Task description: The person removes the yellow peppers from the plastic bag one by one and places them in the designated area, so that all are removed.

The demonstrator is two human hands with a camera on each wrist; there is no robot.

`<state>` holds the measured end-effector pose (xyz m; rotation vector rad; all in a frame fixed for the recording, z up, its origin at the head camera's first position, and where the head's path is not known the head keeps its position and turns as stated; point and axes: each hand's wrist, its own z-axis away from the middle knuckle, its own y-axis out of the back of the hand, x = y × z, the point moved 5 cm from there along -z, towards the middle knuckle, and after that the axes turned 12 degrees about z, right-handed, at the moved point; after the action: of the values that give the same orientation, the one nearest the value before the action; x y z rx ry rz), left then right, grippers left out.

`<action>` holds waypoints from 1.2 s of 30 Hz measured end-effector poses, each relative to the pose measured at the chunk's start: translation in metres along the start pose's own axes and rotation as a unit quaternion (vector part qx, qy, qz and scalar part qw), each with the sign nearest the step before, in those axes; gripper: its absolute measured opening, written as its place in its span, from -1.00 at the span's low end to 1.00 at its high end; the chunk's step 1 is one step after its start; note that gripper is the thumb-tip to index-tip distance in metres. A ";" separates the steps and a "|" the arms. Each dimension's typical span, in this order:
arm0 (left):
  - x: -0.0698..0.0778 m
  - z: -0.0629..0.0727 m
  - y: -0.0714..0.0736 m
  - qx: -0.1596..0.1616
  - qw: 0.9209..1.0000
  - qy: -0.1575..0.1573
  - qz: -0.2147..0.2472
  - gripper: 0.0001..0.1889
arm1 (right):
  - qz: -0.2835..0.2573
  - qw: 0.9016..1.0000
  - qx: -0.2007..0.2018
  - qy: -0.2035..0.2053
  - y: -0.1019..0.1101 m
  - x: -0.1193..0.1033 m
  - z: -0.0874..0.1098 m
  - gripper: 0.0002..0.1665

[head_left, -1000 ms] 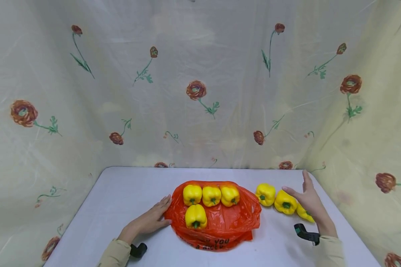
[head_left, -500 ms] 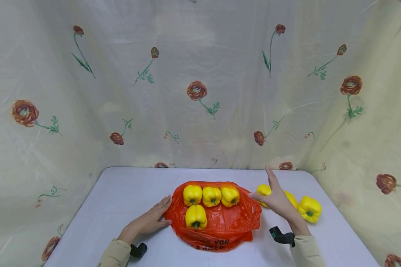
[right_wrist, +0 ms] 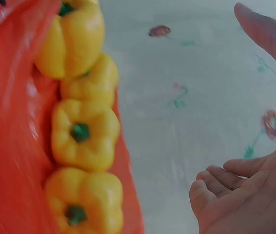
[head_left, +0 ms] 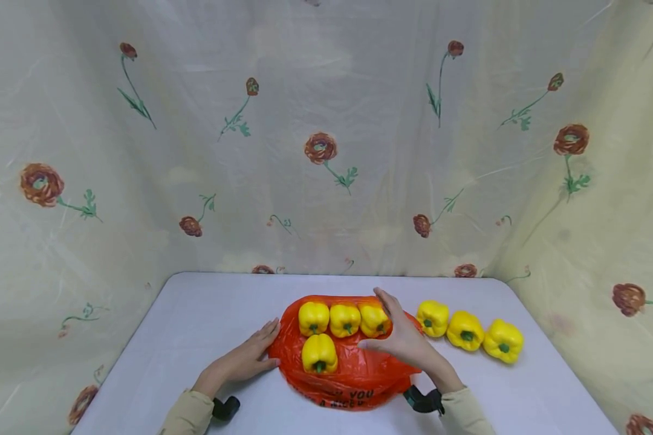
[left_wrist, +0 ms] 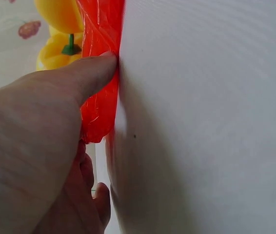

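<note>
On bench (head_left: 207, 308), we saw red bag (head_left: 359, 364) lettered "YOU", "A NICE", bearing four yellow peppers (head_left: 319, 351); left hand (head_left: 246, 356) touched edge, fingers straight; right hand (head_left: 405, 343) hovered above, fingers released.

Site presents as a makeshift, screened-off recording booth: flower-printed sheeting (head_left: 370, 229) hangs across the far side and down the left and right, boxing in a white-topped table (head_left: 212, 314); black cameras (head_left: 225, 409) are worn at a person's two wrists. Whether a home, lab or workshop lies behind the sheeting cannot be determined
</note>
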<state>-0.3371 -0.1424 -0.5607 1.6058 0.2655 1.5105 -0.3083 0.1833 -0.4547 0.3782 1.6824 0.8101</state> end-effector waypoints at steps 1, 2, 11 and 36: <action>0.000 0.000 0.000 0.000 1.000 0.000 0.000 -0.10 | -0.005 1.000 -0.007 -0.002 -0.004 -0.001 -0.001 0.32; 0.000 0.000 0.000 0.001 1.000 0.001 0.000 -0.10 | -0.009 1.000 -0.014 -0.004 -0.008 -0.002 -0.002 0.30; 0.004 0.001 0.000 0.001 1.000 0.000 -0.004 -0.11 | -0.041 0.997 -0.060 0.012 -0.033 -0.011 -0.010 0.15; 0.004 0.003 0.002 -0.001 1.000 0.000 0.000 -0.13 | -0.022 0.990 -0.138 0.003 -0.106 -0.003 -0.033 0.01</action>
<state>-0.3345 -0.1416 -0.5562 1.6035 0.2648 1.5104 -0.3209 0.0960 -0.5227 0.1467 1.5525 0.9974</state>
